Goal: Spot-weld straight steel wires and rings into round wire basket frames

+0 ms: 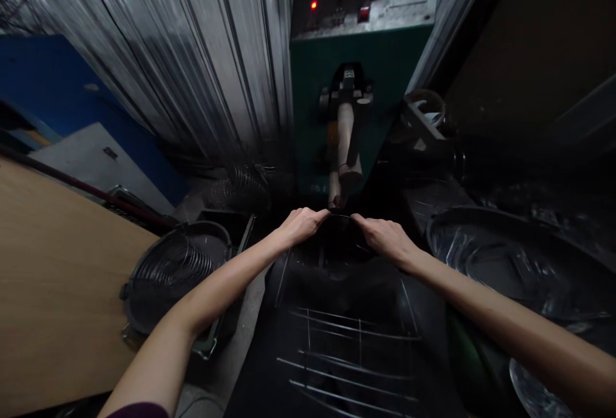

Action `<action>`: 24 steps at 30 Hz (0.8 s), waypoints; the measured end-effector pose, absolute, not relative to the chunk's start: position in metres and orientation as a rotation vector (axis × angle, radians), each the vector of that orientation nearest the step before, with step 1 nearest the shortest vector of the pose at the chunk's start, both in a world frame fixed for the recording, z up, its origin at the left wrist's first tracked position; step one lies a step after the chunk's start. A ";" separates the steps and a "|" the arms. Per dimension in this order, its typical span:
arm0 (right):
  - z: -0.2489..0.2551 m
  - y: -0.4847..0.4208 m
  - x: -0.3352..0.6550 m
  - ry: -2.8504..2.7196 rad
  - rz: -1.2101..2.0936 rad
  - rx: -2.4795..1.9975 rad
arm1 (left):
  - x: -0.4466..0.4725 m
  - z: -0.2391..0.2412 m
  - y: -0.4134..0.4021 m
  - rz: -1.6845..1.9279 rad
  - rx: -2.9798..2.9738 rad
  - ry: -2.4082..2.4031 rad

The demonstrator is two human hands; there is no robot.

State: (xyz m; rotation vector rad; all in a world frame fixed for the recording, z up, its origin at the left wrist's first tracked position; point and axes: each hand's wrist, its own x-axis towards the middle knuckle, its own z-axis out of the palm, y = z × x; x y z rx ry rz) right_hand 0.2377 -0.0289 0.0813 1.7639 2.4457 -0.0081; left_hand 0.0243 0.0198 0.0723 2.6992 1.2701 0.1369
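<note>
My left hand [304, 224] and my right hand [385, 236] are stretched forward, fingers closed on the two ends of a short visible stretch of thin metal wire [340, 215]. Dim light hides the rest of the wire, so its full shape cannot be told. Right at the wire stand the pale, rod-like arms [345, 139] of a green machine [312, 84]; whether they touch it is unclear. Below my hands, a dark apron or cloth [337, 289] covers my lap, with several thin wires [356, 370] showing across it.
On the left, a dark basin [139, 312] holds coiled wire rings [178, 261], beside a wooden board [52, 277]. A larger basin [462, 212] on the right contains shiny wire pieces [520, 270]. A red light [314, 4] glows on the machine's top panel.
</note>
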 end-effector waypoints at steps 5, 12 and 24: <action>0.089 -0.018 0.239 2.469 -0.049 1.763 | 0.026 0.077 0.029 0.181 2.650 1.250; 0.088 -0.014 0.244 2.464 -0.043 1.783 | 0.027 0.080 0.031 0.217 2.627 1.245; 0.080 -0.004 0.251 2.502 -0.100 1.827 | 0.030 0.078 0.037 0.264 2.581 1.222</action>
